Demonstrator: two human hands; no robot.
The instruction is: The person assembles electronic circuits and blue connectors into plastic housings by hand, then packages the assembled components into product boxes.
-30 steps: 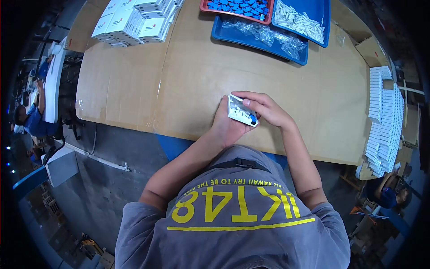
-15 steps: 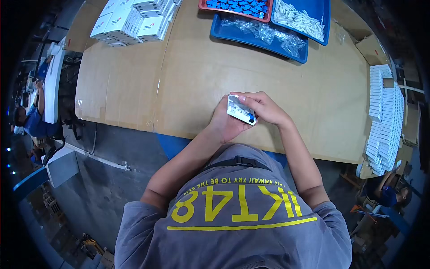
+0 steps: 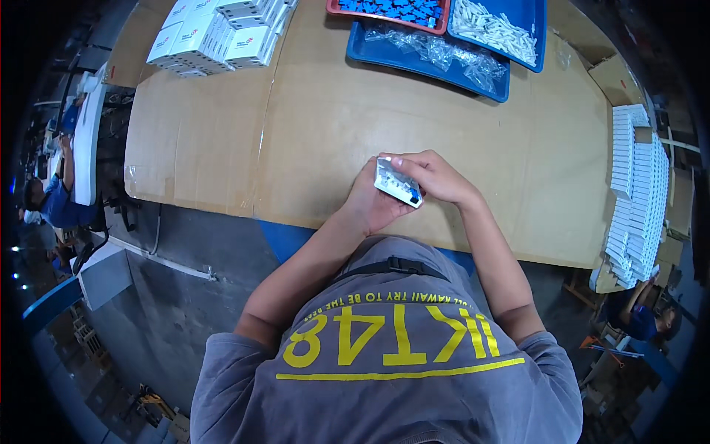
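Near the front edge of the table, both my hands hold a small, shallow white box (image 3: 398, 183). Inside it are small white pieces under what looks like shiny clear plastic, with a blue piece at its near right corner. My left hand (image 3: 365, 201) cradles the box from below and along its left side, its fingers mostly hidden underneath. From the right, my right hand (image 3: 441, 179) grips the far right edge, the thumb lying across the top of the contents.
The cardboard-covered table (image 3: 200, 140) bears stacked white boxes (image 3: 214, 37) at the far left. Farther back are a red tray (image 3: 347, 11) of blue parts, a blue tray (image 3: 542, 33) of white pieces and a blue tray (image 3: 366, 52) of clear bags. White box stacks (image 3: 636, 192) line the right edge.
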